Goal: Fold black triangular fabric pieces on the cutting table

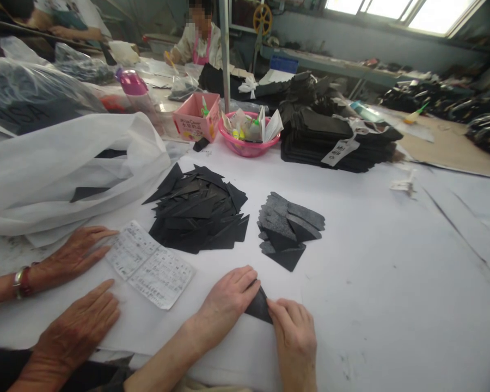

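Note:
Between my two hands, on the white table cover [351,305], lies a small dark fabric or leather piece [258,306]. My left hand [231,296] is closed on its upper left edge, fingers bent over it. Thumb and fingers of my right hand [294,330] pinch its right corner. Just beyond are several black and speckled grey pieces [289,226], overlapping in a small stack. To their left is a larger loose heap of black pointed pieces [200,212].
At left, a co-worker's hands [75,256] rest by an open handwritten notebook [151,264]. A white plastic bag [73,163] lies behind them. Farther back stand a pink box [196,120], a pink basket [249,147] and a tied black stack [338,141]. Another person [200,41] sits behind.

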Motion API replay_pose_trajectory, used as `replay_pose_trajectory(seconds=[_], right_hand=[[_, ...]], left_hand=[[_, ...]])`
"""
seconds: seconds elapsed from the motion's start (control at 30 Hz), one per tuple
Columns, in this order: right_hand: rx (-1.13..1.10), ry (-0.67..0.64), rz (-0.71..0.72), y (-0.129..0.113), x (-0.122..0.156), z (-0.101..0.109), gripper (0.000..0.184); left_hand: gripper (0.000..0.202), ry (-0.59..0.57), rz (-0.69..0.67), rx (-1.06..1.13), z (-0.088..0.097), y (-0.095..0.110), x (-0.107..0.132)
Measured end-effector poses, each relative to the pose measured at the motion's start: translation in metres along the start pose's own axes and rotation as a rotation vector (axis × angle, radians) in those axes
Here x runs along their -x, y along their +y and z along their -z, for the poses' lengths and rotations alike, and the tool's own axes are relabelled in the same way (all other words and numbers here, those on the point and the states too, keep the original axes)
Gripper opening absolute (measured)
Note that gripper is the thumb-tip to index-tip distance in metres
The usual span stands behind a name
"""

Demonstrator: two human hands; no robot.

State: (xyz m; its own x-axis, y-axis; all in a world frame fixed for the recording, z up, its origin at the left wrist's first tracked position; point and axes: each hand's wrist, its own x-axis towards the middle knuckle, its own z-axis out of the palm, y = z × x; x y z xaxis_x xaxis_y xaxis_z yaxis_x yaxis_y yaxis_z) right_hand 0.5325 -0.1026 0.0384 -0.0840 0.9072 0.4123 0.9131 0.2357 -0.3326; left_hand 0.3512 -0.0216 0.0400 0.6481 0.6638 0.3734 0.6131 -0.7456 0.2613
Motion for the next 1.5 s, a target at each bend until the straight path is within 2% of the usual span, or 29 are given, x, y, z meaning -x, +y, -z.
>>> replay_pose_trajectory(seconds=[0.2,0.37,0.53,0.7,0.8,0.93,1.07,1.3,1.5], right_hand=[[0.065,0.000,-0.002,-0.001,0.017,-0.001,0.029],[0.058,0.021,-0.042,-0.007,0.021,-0.001,0.030],[0.087,0.068,-0.058,-0.015,0.006,-0.006,0.029],[0.125,0.087,-0.044,-0.015,-0.013,-0.011,0.030],[0.087,0.069,-0.017,-0.010,-0.016,-0.006,0.029],[-0.030,-0.004,0.021,-0.002,-0.016,0.006,0.018],[-0.101,-0.017,0.023,0.007,-0.015,0.010,0.013],[-0.064,-0.116,0.030,0.015,0.001,0.005,0.025],[0.044,-0.072,0.068,0.009,0.008,0.003,0.033]], left_hand=[[0.024,-0.031,0.000,0.058,0.009,0.004,-0.002],[0.026,-0.043,0.005,0.049,0.005,0.006,0.004],[0.021,0.015,0.019,0.026,-0.003,-0.001,0.004],[0.018,-0.018,-0.041,0.030,0.001,-0.007,-0.006],[0.019,0.007,-0.022,-0.017,0.003,0.001,-0.008],[0.019,0.061,0.004,-0.062,0.000,0.014,-0.007],[0.019,0.048,0.017,-0.028,-0.002,0.016,-0.006],[0.021,0.052,0.002,0.021,-0.003,0.012,-0.003],[0.027,0.043,0.015,0.033,0.000,0.013,0.001]])
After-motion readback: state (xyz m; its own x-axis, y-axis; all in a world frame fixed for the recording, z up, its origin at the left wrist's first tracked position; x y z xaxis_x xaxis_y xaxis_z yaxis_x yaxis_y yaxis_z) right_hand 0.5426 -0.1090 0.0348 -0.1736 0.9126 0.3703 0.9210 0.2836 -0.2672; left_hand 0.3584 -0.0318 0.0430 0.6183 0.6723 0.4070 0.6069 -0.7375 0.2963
